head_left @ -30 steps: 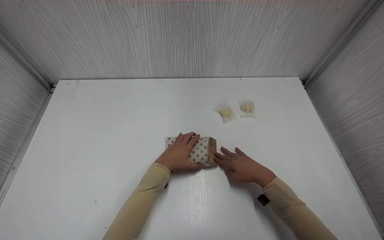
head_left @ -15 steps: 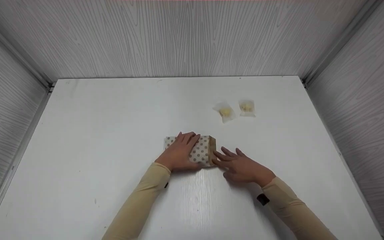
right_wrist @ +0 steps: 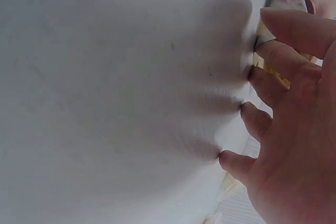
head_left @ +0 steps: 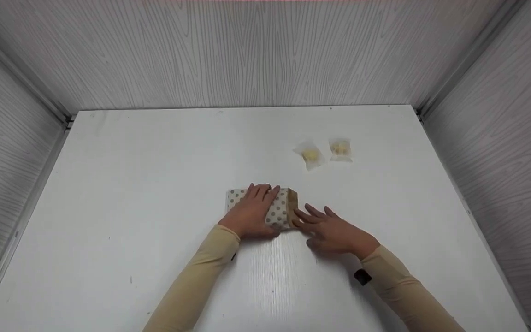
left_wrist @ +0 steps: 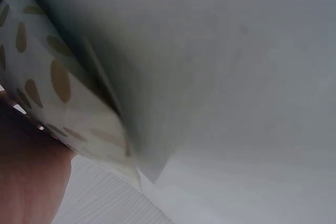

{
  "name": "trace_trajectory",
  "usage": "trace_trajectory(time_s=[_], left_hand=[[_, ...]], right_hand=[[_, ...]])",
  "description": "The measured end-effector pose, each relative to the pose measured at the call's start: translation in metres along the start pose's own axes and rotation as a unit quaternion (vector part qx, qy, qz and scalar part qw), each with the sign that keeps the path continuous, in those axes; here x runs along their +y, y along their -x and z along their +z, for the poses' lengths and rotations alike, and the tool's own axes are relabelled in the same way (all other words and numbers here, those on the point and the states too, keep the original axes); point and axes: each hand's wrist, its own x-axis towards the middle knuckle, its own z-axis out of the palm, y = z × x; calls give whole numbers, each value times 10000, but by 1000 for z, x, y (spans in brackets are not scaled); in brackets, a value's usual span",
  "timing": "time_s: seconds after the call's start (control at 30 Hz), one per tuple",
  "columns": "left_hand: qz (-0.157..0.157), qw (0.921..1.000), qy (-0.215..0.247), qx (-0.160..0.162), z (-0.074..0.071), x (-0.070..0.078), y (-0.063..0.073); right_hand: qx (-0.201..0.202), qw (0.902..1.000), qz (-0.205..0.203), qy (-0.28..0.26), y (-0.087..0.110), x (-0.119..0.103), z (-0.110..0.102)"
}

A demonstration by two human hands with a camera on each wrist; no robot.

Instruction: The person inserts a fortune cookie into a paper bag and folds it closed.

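A white paper bag [head_left: 278, 213] with grey-brown polka dots lies on the table, its brown open end [head_left: 293, 210] facing right. Across its top spans my left hand [head_left: 251, 214], thumb at the near edge and fingertips at the far edge, holding it. The left wrist view shows the spotted side of the bag [left_wrist: 47, 77] close up, with the fingers mostly hidden. At the brown end, my right hand [head_left: 332, 230] has its fingers spread, the foremost fingertips touching the bag. In the right wrist view, the right hand's fingertips [right_wrist: 257, 116] rest against the tabletop.
Two small translucent packets lie farther back to the right: one packet [head_left: 310, 156] with yellowish contents, the other packet [head_left: 340, 150] with pale pieces. The white table [head_left: 132, 184] is bordered by a grey wood-grain back wall [head_left: 247, 55] and side walls.
My left hand has shifted very slightly right over the bag. The right hand's fingertips stay at the brown end with little movement, and the packets lie as before.
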Motion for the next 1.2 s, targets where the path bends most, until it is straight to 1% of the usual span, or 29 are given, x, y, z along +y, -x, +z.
trace_trajectory(time_s=[0.27,0.47,0.63,0.7,0.77,0.87,1.0,1.1,1.13,1.2], left_hand=[[114,9998,-29,163,0,-1,1],[50,9998,30,169,1,-2,2],[39,9998,94,188,2,-2,3],[12,9997,136,205,1,-2,3],[0,9996,174,201,1,-2,2],[-1,9996,220,176,1,-1,2],[14,9995,243,189,1,-2,1],[5,9995,258,179,2,-2,1],[11,9995,268,175,2,-2,1],[7,9995,276,154,1,-2,1]], right_hand=[[-18,9999,25,-95,1,0,-1],[113,9996,189,-149,-1,1,1],[387,9991,142,-118,-5,2,-1],[597,9981,55,-162,-8,3,-3],[862,9958,67,-301,-12,6,-6],[1268,9890,289,-703,-19,14,-15],[1734,9735,873,-1213,-31,34,-36],[1943,9642,1287,-1267,-44,55,-52],[1967,9623,1409,-1241,-48,62,-57],[1910,9619,1586,-1143,-57,76,-65]])
